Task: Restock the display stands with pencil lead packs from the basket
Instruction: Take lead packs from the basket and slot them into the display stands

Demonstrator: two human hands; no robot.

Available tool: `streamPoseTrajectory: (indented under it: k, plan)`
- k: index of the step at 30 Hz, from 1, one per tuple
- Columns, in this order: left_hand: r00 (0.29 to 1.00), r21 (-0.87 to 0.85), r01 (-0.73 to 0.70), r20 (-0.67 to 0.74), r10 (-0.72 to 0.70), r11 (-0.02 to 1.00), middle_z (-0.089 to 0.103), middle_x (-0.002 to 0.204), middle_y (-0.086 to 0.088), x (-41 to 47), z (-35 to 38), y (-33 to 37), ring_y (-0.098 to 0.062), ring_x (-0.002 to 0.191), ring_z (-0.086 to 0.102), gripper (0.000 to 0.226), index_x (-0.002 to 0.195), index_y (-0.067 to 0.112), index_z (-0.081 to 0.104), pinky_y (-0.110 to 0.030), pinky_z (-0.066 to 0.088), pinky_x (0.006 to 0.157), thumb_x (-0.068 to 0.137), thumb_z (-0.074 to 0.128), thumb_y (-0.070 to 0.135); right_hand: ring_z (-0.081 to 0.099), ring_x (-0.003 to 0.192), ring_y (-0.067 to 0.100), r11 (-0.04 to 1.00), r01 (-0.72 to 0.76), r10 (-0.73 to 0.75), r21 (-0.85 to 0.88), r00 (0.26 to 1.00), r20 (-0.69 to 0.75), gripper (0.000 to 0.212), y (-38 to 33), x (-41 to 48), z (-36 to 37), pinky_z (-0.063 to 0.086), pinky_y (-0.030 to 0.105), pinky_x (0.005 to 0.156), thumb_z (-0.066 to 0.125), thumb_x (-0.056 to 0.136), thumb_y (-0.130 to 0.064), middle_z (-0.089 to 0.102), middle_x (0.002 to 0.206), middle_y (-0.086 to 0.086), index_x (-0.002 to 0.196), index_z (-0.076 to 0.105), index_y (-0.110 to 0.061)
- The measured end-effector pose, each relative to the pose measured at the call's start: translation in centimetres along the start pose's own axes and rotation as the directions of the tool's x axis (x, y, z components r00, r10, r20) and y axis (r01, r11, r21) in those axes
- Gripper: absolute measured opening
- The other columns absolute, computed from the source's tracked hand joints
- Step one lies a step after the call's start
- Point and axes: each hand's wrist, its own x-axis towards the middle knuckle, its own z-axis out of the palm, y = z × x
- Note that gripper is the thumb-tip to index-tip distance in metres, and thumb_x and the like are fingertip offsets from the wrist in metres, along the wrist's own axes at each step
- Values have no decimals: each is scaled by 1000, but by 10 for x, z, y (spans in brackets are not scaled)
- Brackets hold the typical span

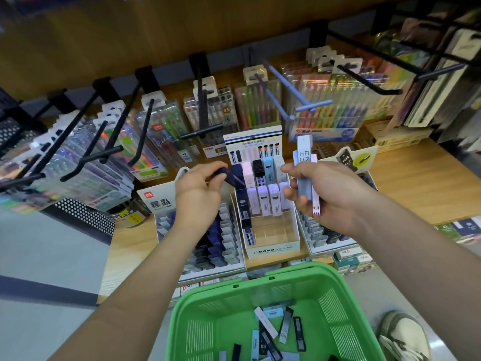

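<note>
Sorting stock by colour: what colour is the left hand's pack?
The pack is navy blue; head view.

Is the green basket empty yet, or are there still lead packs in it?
Not empty. The green basket still holds a scatter of lead packs, lying loose and flat on its bottom.

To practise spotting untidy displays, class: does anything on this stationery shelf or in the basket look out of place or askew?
The white cardboard MONO display stand has bare front compartments, only its left column filled. Slim lead packs lie criss-crossed, loose, in the green plastic basket. Nothing looks damaged.
</note>
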Motion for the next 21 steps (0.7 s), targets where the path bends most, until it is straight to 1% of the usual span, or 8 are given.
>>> streamPoseTrajectory:
  k: [3, 5, 7, 9, 12, 17, 19, 21]
  plan:
    - [995, 81, -94, -8, 95, 992, 63, 98, 12, 3, 0, 3, 8, 90, 45, 22, 108, 14, 72, 8, 26, 82, 88, 65, 8, 67, 55, 12, 1000, 12, -12, -2, 1000, 1, 23, 0, -1, -1, 43, 17, 38, 64, 94, -13, 60, 85, 9, 116, 63, -8]
    - [989, 125, -144, 1, 145, 982, 67, 103, 2, 0, 0, 5, 4, 91, 48, 22, 108, 10, 72, 8, 25, 84, 87, 66, 7, 68, 56, 13, 1000, 12, -12, 4, 1000, 9, 21, -1, -3, -1, 44, 17, 38, 63, 94, -12, 61, 83, 9, 115, 63, -9]
    - [982, 135, -185, -16, 189, 973, 67, 103, 2, -4, 1, 7, 0, 91, 51, 21, 107, 9, 72, 6, 27, 85, 87, 67, 6, 66, 54, 12, 1000, 11, -11, 12, 999, 30, 18, -1, -5, -1, 41, 17, 35, 63, 95, -12, 62, 78, 6, 112, 63, -10]
    - [978, 124, -205, -13, 209, 971, 65, 100, 6, -9, 2, 9, -1, 90, 53, 20, 106, 12, 72, -2, 35, 86, 87, 66, 9, 61, 49, 11, 1000, 6, -7, 18, 997, 72, 13, -2, -5, -1, 35, 14, 32, 62, 95, -12, 60, 65, 3, 108, 63, -11]
    - [970, 164, -210, 156, 185, 964, 69, 101, 3, -20, 12, 10, -12, 91, 59, 21, 107, 16, 72, -21, 44, 88, 87, 66, 12, 52, 44, 7, 1000, -1, 2, -7, 995, 102, 3, -2, -6, -2, 29, 12, 32, 63, 95, -16, 57, 57, 0, 97, 61, -15]
    - [927, 245, -163, 369, 64, 956, 72, 105, 0, -36, 34, -6, -18, 95, 64, 22, 109, 20, 72, -25, 47, 87, 88, 66, 19, 46, 40, 8, 1000, -23, 24, -11, 997, 79, 18, -3, -5, -2, 29, 14, 30, 59, 96, -16, 56, 57, 2, 113, 61, -11]
    - [902, 288, -204, 427, 65, 936, 71, 109, 0, -40, 42, -15, -20, 102, 60, 24, 112, 21, 71, -28, 45, 90, 88, 65, 20, 46, 42, 9, 1000, -26, 26, -4, 997, 79, 21, -3, -5, -4, 29, 15, 30, 57, 95, -13, 55, 61, 3, 115, 62, -9]
    - [887, 327, -270, 451, 102, 906, 68, 110, 0, -43, 49, -21, -23, 105, 53, 24, 112, 19, 71, -26, 36, 90, 89, 65, 20, 46, 44, 9, 1000, -23, 24, -9, 996, 83, 23, -4, -4, -6, 29, 15, 31, 55, 95, -12, 55, 66, 4, 116, 62, -8]
